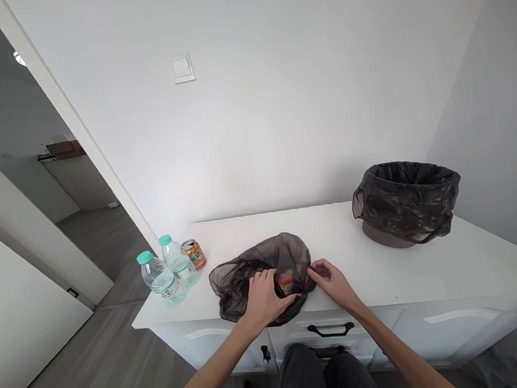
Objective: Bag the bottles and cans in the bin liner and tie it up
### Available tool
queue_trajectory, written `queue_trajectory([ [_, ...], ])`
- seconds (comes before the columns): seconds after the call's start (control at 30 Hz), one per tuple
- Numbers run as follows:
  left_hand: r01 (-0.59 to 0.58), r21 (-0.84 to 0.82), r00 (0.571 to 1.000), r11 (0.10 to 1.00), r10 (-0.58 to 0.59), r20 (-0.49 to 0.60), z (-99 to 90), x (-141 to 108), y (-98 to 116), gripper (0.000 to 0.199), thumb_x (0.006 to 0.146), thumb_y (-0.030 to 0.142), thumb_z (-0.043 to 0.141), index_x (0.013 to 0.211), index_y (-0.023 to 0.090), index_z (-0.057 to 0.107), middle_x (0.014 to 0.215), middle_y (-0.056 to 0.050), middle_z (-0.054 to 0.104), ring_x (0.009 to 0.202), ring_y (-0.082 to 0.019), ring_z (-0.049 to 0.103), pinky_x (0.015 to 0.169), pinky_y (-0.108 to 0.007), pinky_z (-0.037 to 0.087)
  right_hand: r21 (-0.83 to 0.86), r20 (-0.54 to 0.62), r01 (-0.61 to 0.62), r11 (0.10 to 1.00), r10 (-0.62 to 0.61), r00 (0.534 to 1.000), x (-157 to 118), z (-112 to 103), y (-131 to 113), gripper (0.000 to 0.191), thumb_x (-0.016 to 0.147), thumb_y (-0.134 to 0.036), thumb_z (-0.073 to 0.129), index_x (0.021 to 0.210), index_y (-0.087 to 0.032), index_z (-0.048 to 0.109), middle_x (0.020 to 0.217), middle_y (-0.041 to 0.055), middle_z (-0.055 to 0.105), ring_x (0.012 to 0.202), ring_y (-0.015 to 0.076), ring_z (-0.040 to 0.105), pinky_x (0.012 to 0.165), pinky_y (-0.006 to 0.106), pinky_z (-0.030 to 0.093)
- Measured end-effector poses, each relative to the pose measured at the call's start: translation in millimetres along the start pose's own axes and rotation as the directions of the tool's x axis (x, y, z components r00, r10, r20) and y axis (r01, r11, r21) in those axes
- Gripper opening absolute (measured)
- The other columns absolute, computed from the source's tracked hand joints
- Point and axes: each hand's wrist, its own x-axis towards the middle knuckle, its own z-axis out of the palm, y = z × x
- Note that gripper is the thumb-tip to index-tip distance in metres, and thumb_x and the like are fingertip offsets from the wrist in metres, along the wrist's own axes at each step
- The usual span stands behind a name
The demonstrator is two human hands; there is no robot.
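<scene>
On the white cabinet top lies a thin black trash bag [285,249], loosely bunched and see-through in places. Inside its right part shows a reddish-orange drink can [287,283], lying on its side. My left hand [264,299] reaches over the bag's front with its fingers and thumb closed around the can's left end; the fingertips are partly hidden. At the bag's right end, my right hand [333,281] pinches the dark plastic between thumb and fingers.
Left on the cabinet top [335,241] stand two clear plastic bottles [162,281] with teal caps and an upright orange can [194,255]. A bin lined with a black bag [408,205] stands at the right. Behind rises a white wall [299,94]; drawer handles [331,331] face me.
</scene>
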Motion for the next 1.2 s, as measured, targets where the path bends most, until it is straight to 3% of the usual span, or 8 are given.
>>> queue_trajectory([
  [0.23, -0.128, -0.332, 0.984, 0.934, 0.079, -0.159, 12.9, -17, -14, 0.08, 0.082, 0.038, 0.078, 0.151, 0.027, 0.039, 0.145, -0.011, 0.057, 0.136, -0.032, 0.051, 0.113, -0.047, 0.04, 0.061, 0.041, -0.033, 0.998, 0.03, 0.999, -2, 2, -4, 0.046, 0.084, -0.068, 0.069, 0.084, -0.023, 0.06, 0.082, 0.0041, 0.064, 0.081, 0.0229, 0.061, 0.076, 0.035, 0.05],
  [0.37, -0.029, -0.364, 0.968, 0.931, -0.065, -0.244, 1.5, -30, -23, 0.089, 0.073, 0.051, 0.085, 0.146, 0.022, 0.043, 0.136, -0.013, 0.059, 0.131, -0.034, 0.053, 0.112, -0.051, 0.04, 0.049, 0.053, -0.048, 0.998, 0.046, 0.998, -4, 2, -10, 0.046, 0.084, -0.068, 0.069, 0.082, -0.022, 0.06, 0.081, 0.0049, 0.064, 0.08, 0.0228, 0.06, 0.075, 0.035, 0.05],
  [0.5, 0.021, -0.276, 0.972, 0.961, -0.085, -0.22, -8.4, -39, -27, 0.06, 0.076, 0.062, 0.08, 0.119, 0.023, 0.065, 0.127, -0.011, 0.064, 0.125, -0.036, 0.055, 0.106, -0.053, 0.042, 0.05, 0.047, -0.058, 0.997, 0.055, 0.997, -5, 2, -10, 0.046, 0.084, -0.067, 0.07, 0.082, -0.023, 0.061, 0.079, 0.0043, 0.063, 0.077, 0.0219, 0.059, 0.072, 0.034, 0.049],
  [0.63, -0.054, -0.239, 0.966, 0.97, -0.01, -0.259, -9.2, -49, -19, 0.023, 0.087, 0.034, 0.075, 0.107, 0.025, 0.068, 0.117, -0.005, 0.069, 0.115, -0.028, 0.061, 0.101, -0.047, 0.044, 0.063, 0.031, -0.061, 0.996, 0.059, 0.998, -4, 2, -9, 0.045, 0.084, -0.066, 0.07, 0.081, -0.023, 0.061, 0.074, 0.0018, 0.06, 0.073, 0.0203, 0.057, 0.071, 0.033, 0.048],
  [0.77, -0.156, -0.218, 0.952, 0.964, 0.088, -0.292, -10.2, -57, -4, 0.005, 0.096, 0.021, 0.065, 0.1, 0.025, 0.066, 0.103, -0.001, 0.073, 0.099, -0.022, 0.065, 0.089, -0.04, 0.045, 0.057, 0.025, -0.075, 0.996, 0.074, 0.997, -5, 0, -10, 0.044, 0.085, -0.067, 0.069, 0.08, -0.023, 0.061, 0.073, 0.0006, 0.059, 0.072, 0.0202, 0.057, 0.071, 0.033, 0.048],
  [0.9, -0.234, -0.148, 0.905, 0.961, 0.159, -0.394, -16.8, -53, 7, 0.006, 0.1, 0.021, 0.061, 0.1, 0.024, 0.066, 0.101, -0.001, 0.074, 0.094, -0.02, 0.066, 0.086, -0.039, 0.045, 0.053, 0.037, -0.091, 0.994, 0.09, 0.995, -5, -4, -7, 0.041, 0.087, -0.064, 0.068, 0.083, -0.024, 0.061, 0.072, 0.0004, 0.061, 0.072, 0.0211, 0.059, 0.074, 0.034, 0.047],
  [1.07, -0.285, -0.193, 0.898, 0.939, 0.191, -0.395, -23.8, -36, 26, 0.009, 0.102, 0.024, 0.057, 0.105, 0.026, 0.065, 0.102, -0.001, 0.075, 0.091, -0.018, 0.069, 0.083, -0.035, 0.051, 0.116, 0.041, -0.102, 0.988, 0.098, 0.994, -4, -7, -2, 0.037, 0.088, -0.06, 0.069, 0.084, -0.024, 0.06, 0.074, 0.0006, 0.062, 0.072, 0.0217, 0.06, 0.075, 0.035, 0.047],
  [1.2, -0.489, -0.119, 0.822, 0.864, 0.411, -0.393, -32.6, -38, 36, 0.046, 0.096, 0.034, 0.067, 0.139, 0.025, 0.052, 0.133, -0.01, 0.067, 0.121, -0.024, 0.064, 0.102, -0.04, 0.051, 0.179, -0.001, -0.089, 0.98, 0.091, 0.996, -3, -7, -6, 0.038, 0.087, -0.061, 0.071, 0.082, -0.025, 0.059, 0.072, -0.0001, 0.061, 0.07, 0.0213, 0.06, 0.072, 0.035, 0.048],
])
